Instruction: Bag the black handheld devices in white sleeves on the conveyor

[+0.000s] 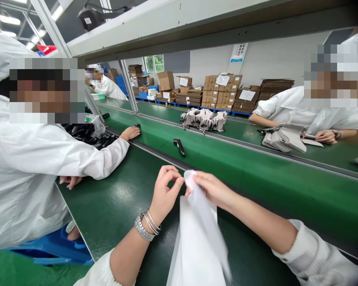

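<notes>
My right hand (210,186) is closed on the top end of a thin white bag (207,214), which hangs down blurred by motion. Beneath it, a stack of flat white bags (193,254) lies on the green table (119,206). My left hand (167,188), with a watch and bangles on the wrist, has thumb and forefinger pinched together close to the bag's upper edge. Whether anything is between those fingertips cannot be made out. Beyond my hands, a black pistol-shaped device (179,147) lies on the green conveyor belt (226,165).
At left, a co-worker's hand (130,133) touches a small black item on the belt's edge, beside a pile of black parts (92,137). Across the belt, another person handles grey-white pouches (283,137). More pouches (204,119) lie bundled there. An overhead beam (179,28) crosses above.
</notes>
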Available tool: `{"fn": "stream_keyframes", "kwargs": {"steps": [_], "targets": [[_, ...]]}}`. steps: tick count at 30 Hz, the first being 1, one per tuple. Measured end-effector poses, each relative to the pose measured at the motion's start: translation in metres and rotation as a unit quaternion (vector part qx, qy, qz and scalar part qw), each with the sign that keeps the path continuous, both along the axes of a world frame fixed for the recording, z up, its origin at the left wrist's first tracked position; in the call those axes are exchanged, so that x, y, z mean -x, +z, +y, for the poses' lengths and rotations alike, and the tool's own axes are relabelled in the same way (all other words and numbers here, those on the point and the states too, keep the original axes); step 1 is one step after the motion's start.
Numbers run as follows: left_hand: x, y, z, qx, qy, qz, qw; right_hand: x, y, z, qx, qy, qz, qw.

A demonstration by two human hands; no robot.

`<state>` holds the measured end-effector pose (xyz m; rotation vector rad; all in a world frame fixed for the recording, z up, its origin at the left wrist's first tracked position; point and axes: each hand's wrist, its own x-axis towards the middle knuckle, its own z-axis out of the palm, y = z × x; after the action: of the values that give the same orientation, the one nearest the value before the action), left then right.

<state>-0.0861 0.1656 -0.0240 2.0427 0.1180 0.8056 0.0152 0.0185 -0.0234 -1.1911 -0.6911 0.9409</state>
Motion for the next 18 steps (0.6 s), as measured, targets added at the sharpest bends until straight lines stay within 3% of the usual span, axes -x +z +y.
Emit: {"fn": "stream_keyframes", "kwargs": {"steps": [2,4,6,9,10,11,13,15,18], "targets": [[-0.001,-0.001,0.001,-0.002,-0.001,0.012,1.000,-0.019,0.008,-0.006,-0.001,-0.130,-0.059,0.990],[-0.002,-0.002,0.001,-0.022,-0.007,0.043,0.999,-0.046,0.016,-0.016,0.043,-0.241,-0.213,0.946],[-0.002,-0.004,0.001,-0.057,-0.022,0.094,0.994,-0.075,0.020,-0.029,0.137,-0.319,-0.413,0.842],[-0.001,-0.008,0.004,-0.115,-0.048,0.191,0.974,-0.109,0.011,-0.045,0.282,-0.363,-0.609,0.647],[0.000,-0.009,0.005,-0.131,-0.059,0.221,0.965,-0.116,0.005,-0.047,0.312,-0.362,-0.639,0.603],[0.000,-0.010,0.006,-0.143,-0.073,0.247,0.956,-0.120,-0.002,-0.048,0.327,-0.355,-0.659,0.577],[0.000,-0.012,0.009,-0.154,-0.111,0.280,0.941,-0.119,-0.015,-0.043,0.322,-0.323,-0.681,0.573],[0.000,-0.013,0.010,-0.152,-0.142,0.281,0.937,-0.113,-0.023,-0.033,0.302,-0.275,-0.675,0.615],[-0.002,-0.013,0.009,-0.167,-0.142,0.244,0.945,-0.102,-0.028,-0.008,0.300,-0.214,-0.624,0.689]]}}
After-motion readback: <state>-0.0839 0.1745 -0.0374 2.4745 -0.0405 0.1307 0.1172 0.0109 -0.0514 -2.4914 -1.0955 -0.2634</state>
